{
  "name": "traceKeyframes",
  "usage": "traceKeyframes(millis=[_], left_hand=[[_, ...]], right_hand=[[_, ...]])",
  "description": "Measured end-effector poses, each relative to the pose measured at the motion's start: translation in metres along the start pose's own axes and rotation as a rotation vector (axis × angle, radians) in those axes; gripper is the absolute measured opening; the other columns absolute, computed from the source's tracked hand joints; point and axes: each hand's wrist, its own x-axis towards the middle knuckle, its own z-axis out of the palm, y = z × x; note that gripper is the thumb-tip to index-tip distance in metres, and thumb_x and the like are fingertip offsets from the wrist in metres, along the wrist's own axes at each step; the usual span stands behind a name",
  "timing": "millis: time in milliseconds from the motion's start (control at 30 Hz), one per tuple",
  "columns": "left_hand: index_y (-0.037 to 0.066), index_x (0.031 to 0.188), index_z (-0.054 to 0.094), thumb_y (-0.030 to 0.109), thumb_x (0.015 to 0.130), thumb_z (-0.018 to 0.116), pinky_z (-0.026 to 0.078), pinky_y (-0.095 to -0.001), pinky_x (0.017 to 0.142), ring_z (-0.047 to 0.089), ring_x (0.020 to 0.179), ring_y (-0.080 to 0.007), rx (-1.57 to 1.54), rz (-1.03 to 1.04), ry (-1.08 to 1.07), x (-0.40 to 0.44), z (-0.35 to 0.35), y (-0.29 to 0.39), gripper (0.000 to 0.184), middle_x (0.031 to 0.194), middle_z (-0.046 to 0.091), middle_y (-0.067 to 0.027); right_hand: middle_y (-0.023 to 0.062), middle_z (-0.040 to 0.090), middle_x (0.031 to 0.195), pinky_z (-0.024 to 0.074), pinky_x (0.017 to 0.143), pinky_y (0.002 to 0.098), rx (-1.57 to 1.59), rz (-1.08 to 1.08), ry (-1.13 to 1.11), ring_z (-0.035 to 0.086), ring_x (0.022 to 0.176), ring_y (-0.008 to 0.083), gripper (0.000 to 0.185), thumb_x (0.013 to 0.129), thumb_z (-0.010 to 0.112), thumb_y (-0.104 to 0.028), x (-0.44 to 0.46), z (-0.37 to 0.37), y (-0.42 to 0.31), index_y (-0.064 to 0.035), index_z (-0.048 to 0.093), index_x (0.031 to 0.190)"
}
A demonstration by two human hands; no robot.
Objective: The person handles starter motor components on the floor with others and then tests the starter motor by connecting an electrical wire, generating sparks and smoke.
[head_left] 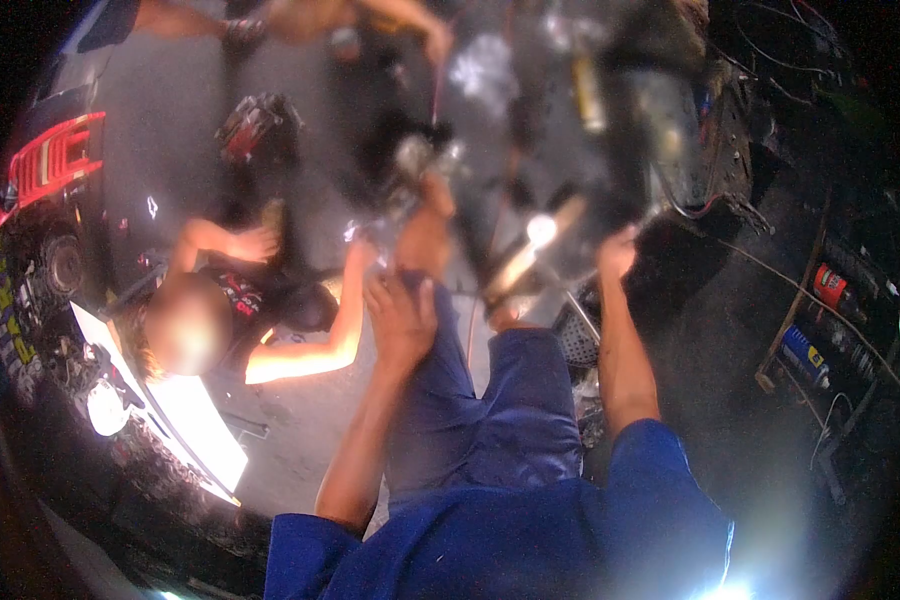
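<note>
My left hand (402,325) lies flat on my left knee, over the blue trousers (450,370), with its fingers spread. My right hand (618,252) is held out past my right knee, its fingers curled closed. A thin, blurred shape (652,215) extends up and right from those fingers; what it is cannot be made out. Below my right hand is a dark perforated metal part (576,340), with a thin rod (582,312) beside it. A blurred metal assembly (425,160) sits on the floor beyond my left foot.
A co-worker (240,330) sits close on my left, hands near the floor parts. Another person's arm (410,20) reaches in at the top. A red plastic panel (55,160) stands far left. A red bottle (830,287) and blue can (805,352) stand at right.
</note>
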Motion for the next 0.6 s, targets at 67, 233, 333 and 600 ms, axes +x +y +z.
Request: traceKeyframes(millis=[67,233,333,600], left_hand=[[-0.007,0.138,0.033,0.037,0.095,0.054,0.027,-0.0603,0.106,0.037,0.123,-0.0562,-0.013,-0.002,-0.009,0.001,-0.004,-0.001,0.065,0.13,0.038,-0.0399],[-0.007,0.135,0.037,0.037,0.095,0.054,0.033,-0.0568,0.103,0.041,0.118,-0.0551,-0.077,-0.02,-0.016,0.003,-0.014,0.009,0.062,0.129,0.04,-0.0404],[-0.007,0.133,0.038,0.035,0.094,0.056,0.036,-0.056,0.1,0.044,0.114,-0.0543,0.091,-0.036,0.046,-0.003,0.003,0.001,0.06,0.127,0.041,-0.0407],[-0.005,0.135,0.037,0.031,0.092,0.058,0.038,-0.0566,0.091,0.045,0.104,-0.0514,-0.093,-0.054,0.047,-0.001,-0.005,0.004,0.059,0.118,0.043,-0.0358]], right_hand=[[0.0356,0.065,0.094,0.0487,0.085,0.0554,0.011,0.01,0.004,0.063,0.094,0.05,0.079,0.101,0.026,-0.054,-0.004,0.001,-0.003,0.0138,0.066,0.094],[0.0361,0.064,0.087,0.0489,0.078,0.057,0.055,-0.006,0.106,0.063,0.089,0.0519,0.082,0.099,0.029,-0.058,0.002,0.015,0.012,0.0147,0.067,0.088],[0.0329,0.066,0.082,0.0523,0.067,0.053,0.049,-0.074,0.096,0.066,0.075,0.0474,0.083,0.099,0.029,-0.059,0.018,0.026,0.028,0.0148,0.066,0.091],[0.0261,0.062,0.074,0.0517,0.053,0.0458,0.209,0.076,-0.078,0.062,0.06,0.0373,0.081,0.099,0.028,-0.06,0.024,0.026,0.029,0.0133,0.062,0.091]])
